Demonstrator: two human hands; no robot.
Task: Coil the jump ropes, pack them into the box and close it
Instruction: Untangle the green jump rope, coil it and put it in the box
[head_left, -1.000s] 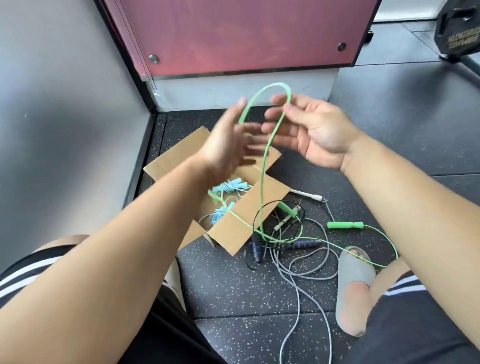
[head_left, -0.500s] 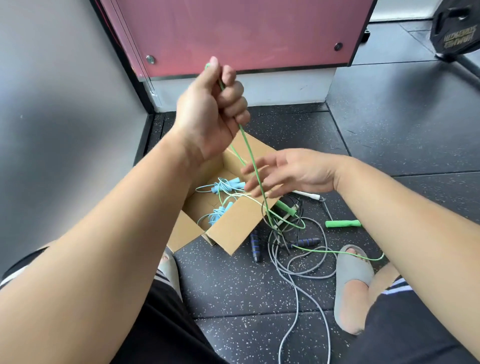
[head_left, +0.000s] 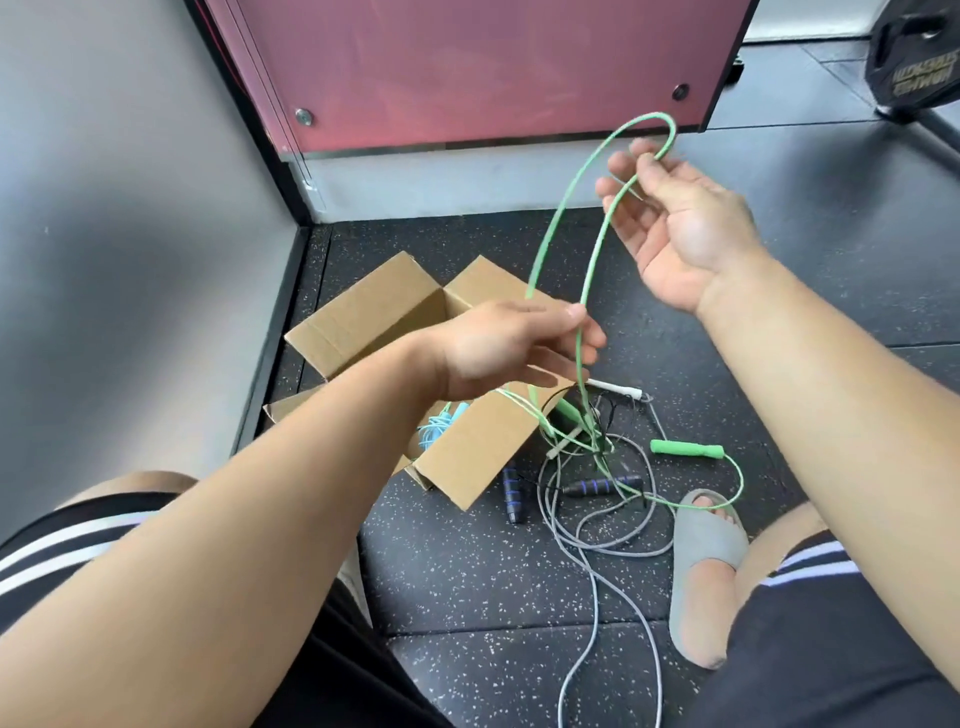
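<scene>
The left hand (head_left: 509, 348) pinches the green jump rope (head_left: 566, 208). Above and right of that pinch, the right hand (head_left: 675, 228), loosely curled, appears to hook the loop's top. The loop stands upright between them, with the open box (head_left: 363, 317) just below the left hand.

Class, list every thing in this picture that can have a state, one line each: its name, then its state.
cardboard box, open, flaps spread, on the floor
green jump rope, uncoiled, one loop raised between both hands, the rest trailing on the floor
left hand, pinches the green jump rope
right hand, holds the loop's top in curled fingers
blue jump rope, bundled, inside the box
grey jump rope, loose on the floor
black jump rope, tangled on the floor
</scene>
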